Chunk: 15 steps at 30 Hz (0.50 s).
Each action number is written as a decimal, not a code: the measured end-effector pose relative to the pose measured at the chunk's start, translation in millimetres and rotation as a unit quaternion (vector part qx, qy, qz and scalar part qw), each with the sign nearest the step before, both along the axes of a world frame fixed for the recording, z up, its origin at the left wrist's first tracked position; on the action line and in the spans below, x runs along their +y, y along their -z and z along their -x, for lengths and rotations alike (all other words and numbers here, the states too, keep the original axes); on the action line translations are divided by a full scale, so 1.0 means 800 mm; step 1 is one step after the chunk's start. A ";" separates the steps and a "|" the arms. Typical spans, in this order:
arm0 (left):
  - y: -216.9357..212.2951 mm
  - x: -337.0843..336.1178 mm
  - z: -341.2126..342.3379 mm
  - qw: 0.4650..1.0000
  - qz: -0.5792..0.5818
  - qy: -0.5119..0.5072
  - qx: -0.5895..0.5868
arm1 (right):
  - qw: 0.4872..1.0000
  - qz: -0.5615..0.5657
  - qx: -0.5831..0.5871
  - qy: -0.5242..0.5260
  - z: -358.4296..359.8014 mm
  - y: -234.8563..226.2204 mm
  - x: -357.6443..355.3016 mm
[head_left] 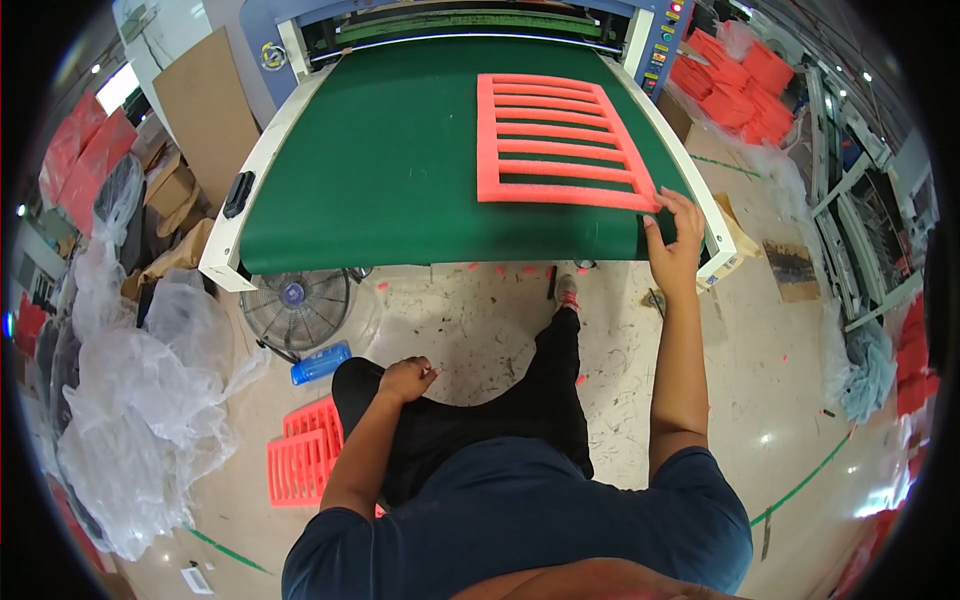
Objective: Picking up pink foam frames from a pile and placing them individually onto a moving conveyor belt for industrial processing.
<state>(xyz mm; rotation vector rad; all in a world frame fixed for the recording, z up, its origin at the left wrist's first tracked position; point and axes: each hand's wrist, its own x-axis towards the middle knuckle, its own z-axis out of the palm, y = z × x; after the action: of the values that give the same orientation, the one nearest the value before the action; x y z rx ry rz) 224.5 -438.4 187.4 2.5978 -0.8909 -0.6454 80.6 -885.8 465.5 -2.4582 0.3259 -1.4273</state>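
Observation:
A slotted coral-red foam sheet lies flat on the green conveyor belt, toward its right side. At the sheet's near right corner is my right hand, with thumb and fingertips closing about that corner. My left hand hangs low beside my left knee, away from the belt. Its fingers are curled in, and I see nothing held in them. On the floor by my left forearm, more slotted foam sheets lie overlapping.
A machine with a control panel stands behind the belt. Below the belt's left side are a floor fan and a blue bottle. Clear plastic wrap heaps up at left. Red foam pieces pile at far right.

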 end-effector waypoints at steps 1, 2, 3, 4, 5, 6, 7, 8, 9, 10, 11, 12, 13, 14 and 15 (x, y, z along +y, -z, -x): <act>0.002 0.000 -0.001 1.000 -0.002 0.003 -0.003 | 1.000 -0.004 0.001 0.013 0.001 0.003 0.000; 0.005 0.001 -0.002 1.000 -0.001 0.003 -0.003 | 1.000 -0.004 0.001 0.012 0.002 0.006 0.001; 0.006 0.001 -0.003 1.000 -0.010 0.010 0.002 | 1.000 -0.002 0.002 0.009 0.002 0.008 0.002; 0.007 0.001 -0.004 1.000 -0.018 0.016 0.006 | 1.000 -0.001 0.003 0.007 0.001 0.010 0.004; 0.008 0.002 -0.004 1.000 -0.019 0.016 0.006 | 1.000 -0.008 -0.001 -0.002 -0.001 0.011 0.005; 0.007 0.002 -0.003 1.000 -0.016 0.017 0.006 | 1.000 -0.009 -0.001 -0.002 -0.002 0.011 0.007; 0.006 0.002 -0.002 1.000 -0.014 0.018 0.005 | 1.000 -0.002 -0.003 -0.003 -0.003 0.011 0.009; 0.005 0.001 -0.003 1.000 -0.014 0.018 0.005 | 1.000 0.004 -0.004 -0.004 -0.005 0.010 0.010; 0.003 -0.001 -0.002 1.000 -0.015 0.017 0.004 | 1.000 0.004 -0.004 -0.004 -0.006 0.011 0.012; 0.001 -0.001 -0.002 1.000 -0.017 0.015 0.003 | 1.000 0.004 -0.008 -0.010 -0.008 0.011 0.013; 0.003 0.000 -0.002 1.000 -0.017 0.015 0.004 | 1.000 0.004 -0.013 -0.016 -0.009 0.011 0.015; 0.004 0.000 -0.003 1.000 -0.015 0.014 0.006 | 1.000 0.005 -0.013 -0.017 -0.011 0.011 0.018; 0.005 0.001 -0.004 1.000 -0.012 0.013 0.008 | 1.000 0.004 -0.008 -0.021 -0.012 0.011 0.022; 0.006 0.002 -0.004 1.000 -0.012 0.012 0.008 | 1.000 0.003 -0.003 -0.025 -0.014 0.011 0.026; 0.005 0.002 -0.005 1.000 -0.014 0.014 0.007 | 1.000 0.006 0.004 -0.028 -0.015 0.011 0.029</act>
<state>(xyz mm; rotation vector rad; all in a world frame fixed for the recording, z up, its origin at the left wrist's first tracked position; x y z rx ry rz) 228.3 -436.7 183.4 2.6054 -0.9224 -0.6875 92.8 -862.7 456.9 -2.4620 0.2494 -1.4016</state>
